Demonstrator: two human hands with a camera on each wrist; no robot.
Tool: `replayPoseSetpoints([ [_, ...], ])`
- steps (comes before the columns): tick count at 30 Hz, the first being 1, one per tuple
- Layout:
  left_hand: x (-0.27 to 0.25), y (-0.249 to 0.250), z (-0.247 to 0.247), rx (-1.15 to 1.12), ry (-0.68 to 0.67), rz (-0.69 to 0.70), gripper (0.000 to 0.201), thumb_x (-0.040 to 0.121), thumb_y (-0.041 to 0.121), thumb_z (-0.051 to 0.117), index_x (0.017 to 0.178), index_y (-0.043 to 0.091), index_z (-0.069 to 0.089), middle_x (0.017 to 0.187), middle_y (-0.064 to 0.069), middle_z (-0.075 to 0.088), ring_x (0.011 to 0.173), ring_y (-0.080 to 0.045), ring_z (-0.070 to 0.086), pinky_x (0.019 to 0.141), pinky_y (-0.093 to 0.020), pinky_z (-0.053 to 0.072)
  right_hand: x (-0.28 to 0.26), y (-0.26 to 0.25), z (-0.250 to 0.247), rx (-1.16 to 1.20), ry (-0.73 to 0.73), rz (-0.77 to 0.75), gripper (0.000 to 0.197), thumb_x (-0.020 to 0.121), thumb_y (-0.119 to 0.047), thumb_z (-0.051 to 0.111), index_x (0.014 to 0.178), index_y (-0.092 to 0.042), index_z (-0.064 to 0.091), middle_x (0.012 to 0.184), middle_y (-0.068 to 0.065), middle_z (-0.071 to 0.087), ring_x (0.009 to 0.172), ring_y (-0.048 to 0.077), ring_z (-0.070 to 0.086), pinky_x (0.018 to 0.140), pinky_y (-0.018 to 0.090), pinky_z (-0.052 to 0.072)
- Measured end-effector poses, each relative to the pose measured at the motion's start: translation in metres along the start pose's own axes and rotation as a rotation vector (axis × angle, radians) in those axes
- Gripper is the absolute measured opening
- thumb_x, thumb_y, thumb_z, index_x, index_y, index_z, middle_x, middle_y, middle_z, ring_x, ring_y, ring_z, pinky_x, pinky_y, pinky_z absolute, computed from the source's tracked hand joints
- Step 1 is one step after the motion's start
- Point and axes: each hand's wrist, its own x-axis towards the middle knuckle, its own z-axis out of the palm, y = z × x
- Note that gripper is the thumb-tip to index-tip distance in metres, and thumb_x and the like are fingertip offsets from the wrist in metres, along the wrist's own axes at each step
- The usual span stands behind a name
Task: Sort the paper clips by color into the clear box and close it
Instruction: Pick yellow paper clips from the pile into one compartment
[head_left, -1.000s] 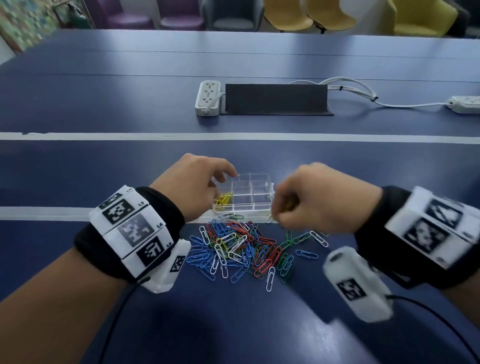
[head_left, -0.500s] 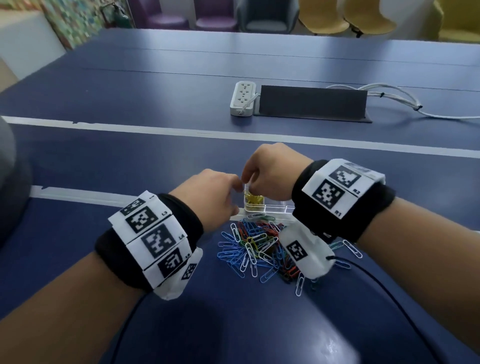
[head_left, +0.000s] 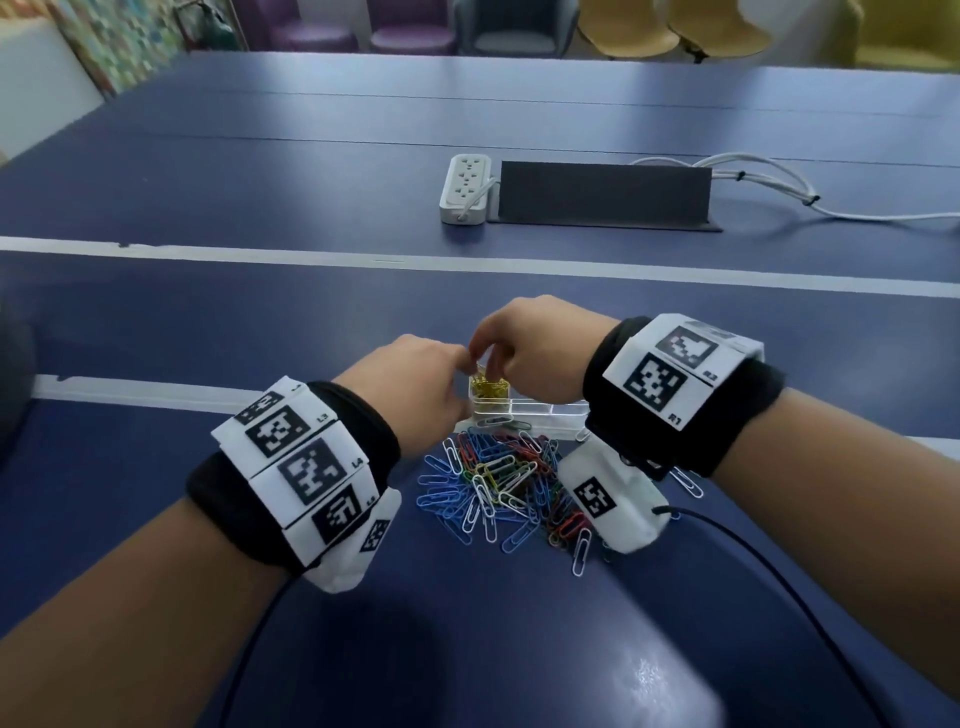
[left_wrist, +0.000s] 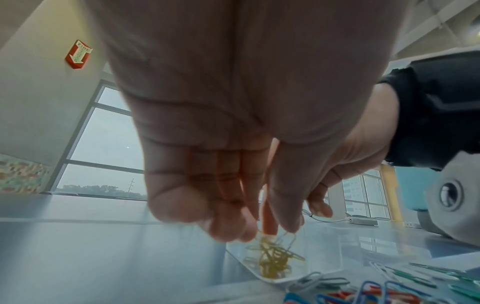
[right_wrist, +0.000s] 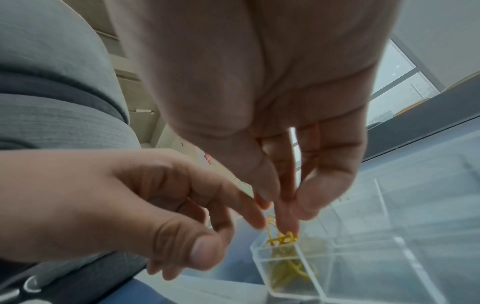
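Observation:
A clear divided box (head_left: 540, 415) lies on the blue table, mostly hidden behind my wrists. Its left end compartment holds yellow paper clips (head_left: 488, 391) (right_wrist: 288, 269) (left_wrist: 272, 261). My right hand (head_left: 488, 358) (right_wrist: 283, 216) points down over that compartment, and its thumb and fingertips pinch a yellow clip at the top of the heap. My left hand (head_left: 457, 384) (right_wrist: 221, 226) hovers at the box's left corner with loosely curled fingers that hold nothing. A mixed pile of blue, red, green, white and yellow clips (head_left: 498, 478) (left_wrist: 376, 292) lies just in front of the box.
Farther back on the table are a white power strip (head_left: 465, 189), a black panel (head_left: 602, 197) and white cables (head_left: 753, 176). White tape lines (head_left: 311, 254) cross the table. Chairs stand beyond the far edge.
My right hand left the pile and moved up and to the left, over the box's yellow compartment. The left hand stayed at the box's left corner. The head view shifted.

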Motion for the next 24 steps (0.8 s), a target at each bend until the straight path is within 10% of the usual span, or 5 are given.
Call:
replayPoseSetpoints([
  [8, -0.004, -0.008, -0.002, -0.070, 0.042, 0.010, 0.031, 0.087, 0.032, 0.059, 0.117, 0.023, 0.056, 0.090, 0.005, 0.059, 0.082, -0.015, 0.050, 0.076, -0.025, 0.039, 0.000, 0.000, 0.003, -0.026, -0.003, -0.076, 0.042, 0.086, -0.002, 0.042, 0.118, -0.023, 0.060, 0.109, -0.001, 0.069, 0.104, 0.019, 0.061, 0.089, 0.030, 0.049],
  [24, -0.008, -0.011, 0.007, -0.020, -0.088, -0.020, 0.042, 0.086, 0.045, 0.057, 0.123, 0.028, 0.049, 0.085, 0.008, 0.059, 0.083, -0.016, 0.052, 0.077, -0.028, 0.042, 0.000, 0.005, 0.010, -0.246, -0.018, -0.089, 0.040, 0.089, -0.005, 0.044, 0.122, -0.019, 0.063, 0.118, 0.009, 0.057, 0.112, 0.027, 0.054, 0.090, 0.031, 0.043],
])
